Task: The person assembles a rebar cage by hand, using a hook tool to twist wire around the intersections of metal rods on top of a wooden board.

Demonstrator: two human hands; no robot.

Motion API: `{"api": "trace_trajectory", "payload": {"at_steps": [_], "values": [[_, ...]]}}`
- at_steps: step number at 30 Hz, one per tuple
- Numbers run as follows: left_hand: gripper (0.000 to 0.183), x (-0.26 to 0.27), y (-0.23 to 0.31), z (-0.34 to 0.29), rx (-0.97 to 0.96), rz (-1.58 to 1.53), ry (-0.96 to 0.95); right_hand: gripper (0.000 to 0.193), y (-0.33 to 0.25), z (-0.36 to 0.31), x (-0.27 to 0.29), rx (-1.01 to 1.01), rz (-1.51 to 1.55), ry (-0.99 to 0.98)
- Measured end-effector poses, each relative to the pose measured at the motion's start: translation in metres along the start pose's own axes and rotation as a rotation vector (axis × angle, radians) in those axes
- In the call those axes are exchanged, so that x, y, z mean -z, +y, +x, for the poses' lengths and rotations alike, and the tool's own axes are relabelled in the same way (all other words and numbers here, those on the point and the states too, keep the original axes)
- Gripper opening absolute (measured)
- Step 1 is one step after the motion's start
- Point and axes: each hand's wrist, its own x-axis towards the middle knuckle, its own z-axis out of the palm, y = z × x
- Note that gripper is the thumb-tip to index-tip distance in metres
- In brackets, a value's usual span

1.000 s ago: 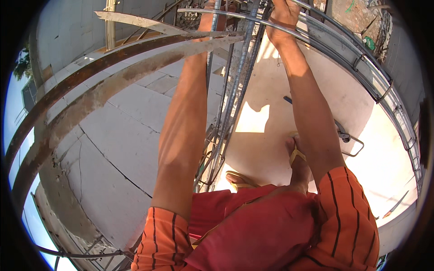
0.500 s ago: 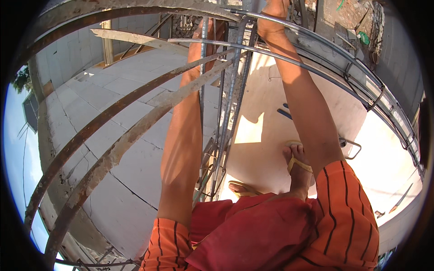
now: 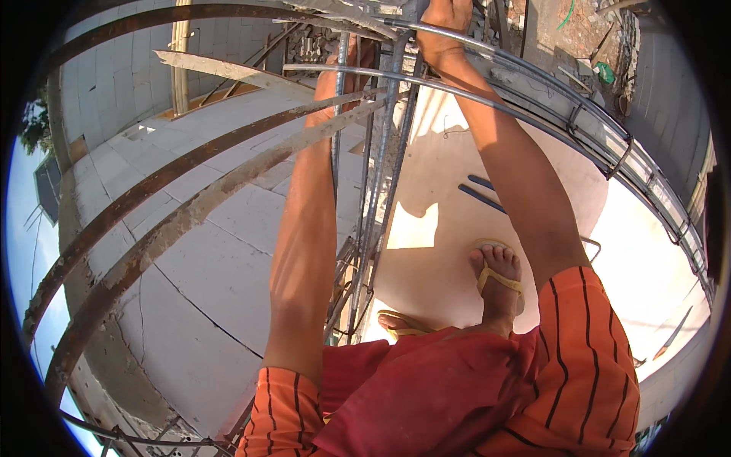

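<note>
Both my arms reach up to the far end of the view, among steel reinforcing bars. My left hand (image 3: 353, 61) is in shadow beside an upright ribbed bar (image 3: 341, 99), and bars cover most of its fingers. My right hand (image 3: 444, 29) is at the top edge, bent closed by the joint of the rebar cage (image 3: 394, 84). What it holds is hidden, and part of its fingers is cut off. A long grey bar (image 3: 457, 90) crosses in front of my right forearm. Two rusty bars (image 3: 164, 169) curve away to the lower left.
Pale blocks (image 3: 205, 251) form a surface on the left. Below me a light board (image 3: 419, 282) carries my sandalled foot (image 3: 499, 278) and two blue strips (image 3: 480, 196). The tied rebar cage runs down the right side. Rubble (image 3: 601, 46) lies at the far right. A splintered plank (image 3: 221, 67) juts in.
The view has shifted slightly, so the rusty bars and cage joint appear a little further left. My right hand appears slightly further left and higher. Both arms keep nearly the same pose.
</note>
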Motion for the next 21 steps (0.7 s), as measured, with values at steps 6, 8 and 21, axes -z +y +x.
{"api": "trace_trajectory", "payload": {"at_steps": [6,8,21], "values": [[0.052,-0.004,0.009,-0.009,0.197,-0.017,0.152,0.031,0.012,0.001,0.029,-0.05,-0.15,-0.146],[0.05,0.001,0.006,-0.02,0.128,0.027,0.161,0.032,0.015,-0.007,0.041,-0.052,-0.281,-0.273],[0.054,-0.066,0.038,-0.139,-0.095,0.481,0.531,0.035,-0.059,-0.101,0.094,-0.243,-0.546,-0.626]]}}
